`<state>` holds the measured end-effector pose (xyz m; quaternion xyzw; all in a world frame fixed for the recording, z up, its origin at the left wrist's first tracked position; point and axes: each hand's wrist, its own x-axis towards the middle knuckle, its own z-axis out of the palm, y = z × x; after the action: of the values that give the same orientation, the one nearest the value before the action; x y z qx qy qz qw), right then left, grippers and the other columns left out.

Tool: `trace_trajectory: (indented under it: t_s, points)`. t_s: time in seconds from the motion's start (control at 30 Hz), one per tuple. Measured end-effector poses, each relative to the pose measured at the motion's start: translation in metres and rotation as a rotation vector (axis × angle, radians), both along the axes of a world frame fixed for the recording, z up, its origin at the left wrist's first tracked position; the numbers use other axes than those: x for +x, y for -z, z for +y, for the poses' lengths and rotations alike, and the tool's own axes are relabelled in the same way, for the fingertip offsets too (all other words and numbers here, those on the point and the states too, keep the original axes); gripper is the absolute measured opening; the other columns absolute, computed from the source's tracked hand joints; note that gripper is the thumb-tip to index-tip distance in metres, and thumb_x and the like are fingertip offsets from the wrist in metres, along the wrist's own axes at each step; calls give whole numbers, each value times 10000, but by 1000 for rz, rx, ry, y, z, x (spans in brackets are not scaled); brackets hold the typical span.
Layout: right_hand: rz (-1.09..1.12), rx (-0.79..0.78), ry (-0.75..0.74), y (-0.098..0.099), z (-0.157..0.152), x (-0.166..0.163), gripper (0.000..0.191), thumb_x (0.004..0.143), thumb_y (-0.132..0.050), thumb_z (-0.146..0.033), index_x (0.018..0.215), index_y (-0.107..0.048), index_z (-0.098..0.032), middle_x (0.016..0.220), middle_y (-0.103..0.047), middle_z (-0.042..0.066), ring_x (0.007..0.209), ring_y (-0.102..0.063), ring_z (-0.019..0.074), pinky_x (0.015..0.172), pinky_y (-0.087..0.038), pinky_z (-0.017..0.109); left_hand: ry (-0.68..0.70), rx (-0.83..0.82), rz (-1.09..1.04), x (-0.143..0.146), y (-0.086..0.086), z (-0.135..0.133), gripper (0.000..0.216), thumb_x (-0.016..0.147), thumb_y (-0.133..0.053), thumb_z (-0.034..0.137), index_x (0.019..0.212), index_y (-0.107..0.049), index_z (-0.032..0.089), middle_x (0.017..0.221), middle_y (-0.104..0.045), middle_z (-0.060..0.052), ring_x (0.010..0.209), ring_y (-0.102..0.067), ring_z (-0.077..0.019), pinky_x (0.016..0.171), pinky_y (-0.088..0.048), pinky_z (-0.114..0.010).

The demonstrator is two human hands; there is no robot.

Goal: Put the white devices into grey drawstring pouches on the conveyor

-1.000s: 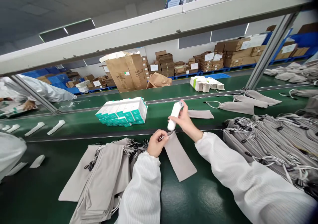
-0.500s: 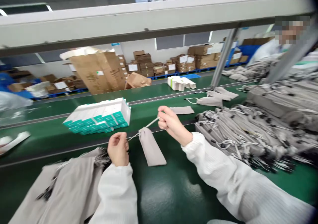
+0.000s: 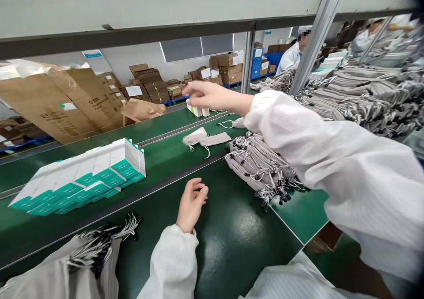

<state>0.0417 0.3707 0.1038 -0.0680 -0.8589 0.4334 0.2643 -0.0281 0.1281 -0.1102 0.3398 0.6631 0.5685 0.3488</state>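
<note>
My left hand (image 3: 192, 204) hovers over the green work surface with its fingers loosely bent, thumb apart and nothing in it. My right hand (image 3: 213, 96) is stretched forward above the belt, fingers extended and empty. Below it on the belt lies a small grey drawstring pouch (image 3: 195, 137), slightly bunched with its cord loose, beside a flat grey pouch (image 3: 217, 139). A pile of grey drawstring pouches (image 3: 261, 166) lies under my right forearm. Another heap of pouches (image 3: 76, 268) is at the lower left, cords and black cord stoppers pointing away from me.
White and teal boxes (image 3: 89, 175) stand in rows on the belt at left. A large carton (image 3: 62, 100) is behind them. Metal posts (image 3: 319, 34) and an overhead beam (image 3: 159, 14) cross the view. Many more pouches (image 3: 371, 96) are stacked at right, near a co-worker (image 3: 289, 58).
The pouch whose cord both hands held taut has left them; a bunched pouch now lies on the belt. My right hand moved forward and up. The view has turned right.
</note>
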Motion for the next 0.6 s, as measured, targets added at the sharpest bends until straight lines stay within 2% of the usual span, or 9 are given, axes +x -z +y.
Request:
trace_trajectory:
  t_s: [0.07,0.17,0.23,0.33,0.4,0.47,0.6]
  points:
    - [-170,97,-53,18,1,41,252,822,-650,-156,1068,-685,-109,914,-662,44,800,-621,135,725,-521,276,77,-16,-11,16,-1,15,425,795,-713,421,1135,-576,205,1050,-634,-74,682,-640,-128,581,-525,-259]
    - [-322,211,-132,58,-12,100,230,883,-595,-203,1071,-726,-189,961,-709,38,839,-647,163,793,-515,325,153,-24,53,38,0,36,354,832,-667,367,1133,-575,206,1058,-628,-83,667,-628,-133,565,-521,-271]
    - [-374,287,-176,86,-27,133,283,907,-529,-160,1104,-723,-220,1005,-716,36,887,-646,173,832,-498,340,176,38,252,50,0,46,299,840,-644,282,1127,-594,220,1105,-622,-91,747,-635,-164,622,-535,-303]
    - [-347,477,-214,119,-49,172,415,874,-456,-31,1167,-695,-202,1041,-698,71,1006,-585,200,895,-456,360,245,232,721,62,-6,58,364,804,-624,120,1146,-618,246,1225,-597,-94,1080,-590,-258,894,-514,-410]
    - [-315,626,-176,131,-58,193,448,858,-434,6,1185,-674,-184,972,-675,83,999,-526,217,889,-428,379,336,313,967,65,-11,64,443,786,-601,50,1181,-609,250,1278,-585,-89,1222,-511,-286,1013,-441,-453]
    - [-312,733,-102,139,-62,211,397,879,-435,-7,1127,-681,-195,878,-635,73,940,-480,223,852,-404,384,429,331,1112,67,-13,71,484,782,-573,12,1205,-593,247,1306,-581,-86,1254,-489,-285,1029,-419,-458]
    - [-322,763,77,148,-59,241,332,919,-408,-21,943,-679,-211,851,-590,65,899,-442,215,810,-377,370,514,324,1241,67,-10,81,476,788,-536,-15,1187,-597,238,1304,-596,-88,1262,-491,-283,1020,-416,-459]
